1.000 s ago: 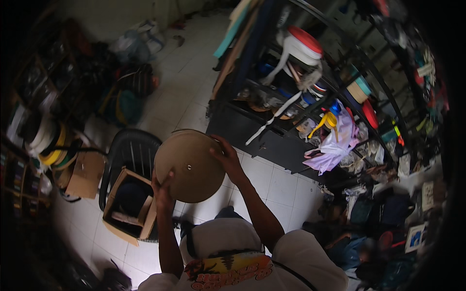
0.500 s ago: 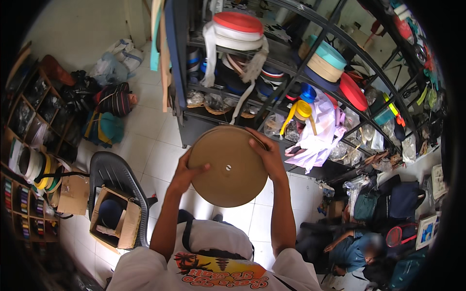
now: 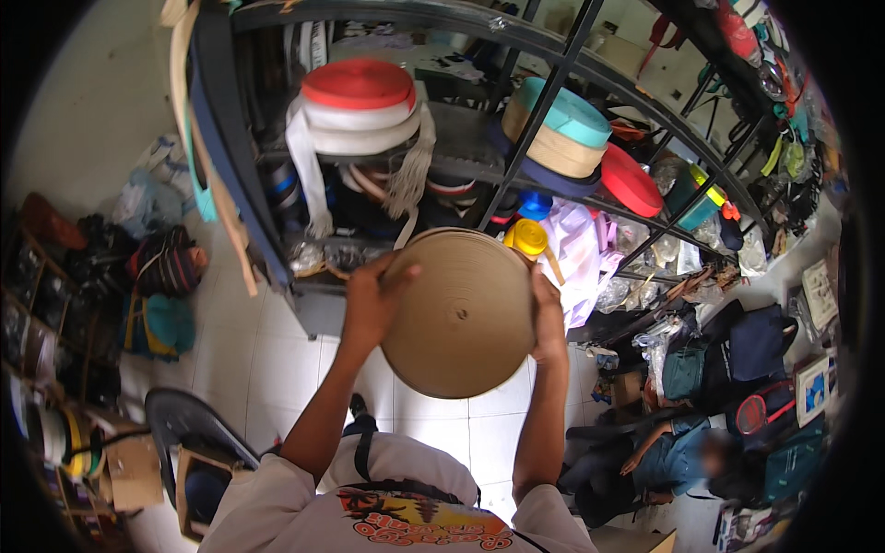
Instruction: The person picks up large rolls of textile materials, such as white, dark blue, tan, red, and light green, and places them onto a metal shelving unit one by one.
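Note:
A large flat roll of brown webbing [image 3: 458, 318], wound in a tight disc with a small hole at its middle, is held up in front of my chest. My left hand [image 3: 373, 300] grips its left edge, with the thumb lying over the face. On the opposite edge, my right hand [image 3: 548, 318] is closed round the rim; part of its fingers is hidden behind the roll. Just beyond the roll stands a dark metal shelf, where a red roll [image 3: 359, 85] lies on white rolls [image 3: 364, 135]. A small yellow roll [image 3: 527, 238] sits close past my right hand.
Teal [image 3: 567, 112] and red webbing rolls [image 3: 631, 178] rest farther right on the shelf. A black chair [image 3: 189, 419] with a cardboard box [image 3: 191, 488] stands at the left. Another person [image 3: 682, 456] is low down at the right, near several bags [image 3: 761, 343]. Straps hang at the shelf's left end.
The shelf now appears nearer and farther left in view. My left hand has shifted higher on the roll's edge, and my right hand lower along its rim. The roll stays held between both.

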{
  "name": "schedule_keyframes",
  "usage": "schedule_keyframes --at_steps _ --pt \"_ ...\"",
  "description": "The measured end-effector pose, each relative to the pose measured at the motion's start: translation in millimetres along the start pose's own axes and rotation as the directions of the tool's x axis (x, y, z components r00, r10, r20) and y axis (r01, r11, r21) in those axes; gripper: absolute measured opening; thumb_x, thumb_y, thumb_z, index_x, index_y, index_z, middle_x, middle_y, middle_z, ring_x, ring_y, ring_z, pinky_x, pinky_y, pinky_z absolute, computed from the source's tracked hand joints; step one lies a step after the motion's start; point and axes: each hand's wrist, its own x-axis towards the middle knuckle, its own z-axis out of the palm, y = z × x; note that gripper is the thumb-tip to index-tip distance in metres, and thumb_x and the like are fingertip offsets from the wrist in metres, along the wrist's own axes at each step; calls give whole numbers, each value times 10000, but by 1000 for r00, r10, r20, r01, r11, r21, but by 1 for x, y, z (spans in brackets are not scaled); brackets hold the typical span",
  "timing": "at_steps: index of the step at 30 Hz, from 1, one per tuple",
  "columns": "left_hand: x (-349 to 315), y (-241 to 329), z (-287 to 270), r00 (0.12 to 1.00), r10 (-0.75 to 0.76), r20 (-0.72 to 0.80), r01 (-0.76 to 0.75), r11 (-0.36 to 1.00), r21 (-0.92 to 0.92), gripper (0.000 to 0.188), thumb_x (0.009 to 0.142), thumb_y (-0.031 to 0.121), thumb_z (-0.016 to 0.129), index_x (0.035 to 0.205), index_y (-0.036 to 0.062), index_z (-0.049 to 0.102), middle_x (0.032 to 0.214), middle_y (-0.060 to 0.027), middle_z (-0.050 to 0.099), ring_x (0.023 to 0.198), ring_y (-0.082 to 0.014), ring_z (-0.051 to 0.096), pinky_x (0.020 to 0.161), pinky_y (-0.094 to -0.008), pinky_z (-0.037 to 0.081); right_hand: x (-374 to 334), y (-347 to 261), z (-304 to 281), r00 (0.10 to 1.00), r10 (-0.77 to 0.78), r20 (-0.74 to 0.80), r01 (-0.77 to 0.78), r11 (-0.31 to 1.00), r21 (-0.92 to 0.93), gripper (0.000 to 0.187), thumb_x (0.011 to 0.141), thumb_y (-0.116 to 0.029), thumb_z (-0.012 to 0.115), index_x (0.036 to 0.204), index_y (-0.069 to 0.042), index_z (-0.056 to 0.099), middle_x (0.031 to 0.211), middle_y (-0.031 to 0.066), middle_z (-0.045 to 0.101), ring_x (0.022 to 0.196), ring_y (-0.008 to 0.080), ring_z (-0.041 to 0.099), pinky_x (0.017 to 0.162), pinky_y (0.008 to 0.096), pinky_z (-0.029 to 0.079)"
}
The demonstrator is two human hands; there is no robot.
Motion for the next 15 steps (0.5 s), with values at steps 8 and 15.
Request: schedule_keyframes --at_steps 8,15 --pt "142 57 90 913 11 407 148 922 -357 361 908 323 589 1029 -14 640 941 -92 660 877 -152 600 790 -282 449 59 -68 -52 973 -79 -219 138 953 270 412 942 -276 533 1241 7 543 1104 110 642 916 200 647 845 325 512" --pt "190 79 206 913 280 296 -78 833 -548 631 904 295 595 1398 48 289 1244 -142 506 1098 -225 523 948 -311 405 172 -123 -146 966 -184 -182 242 893 379 353 989 -248 415 1218 0 519 1131 161 627 1019 265 626 875 399 520"
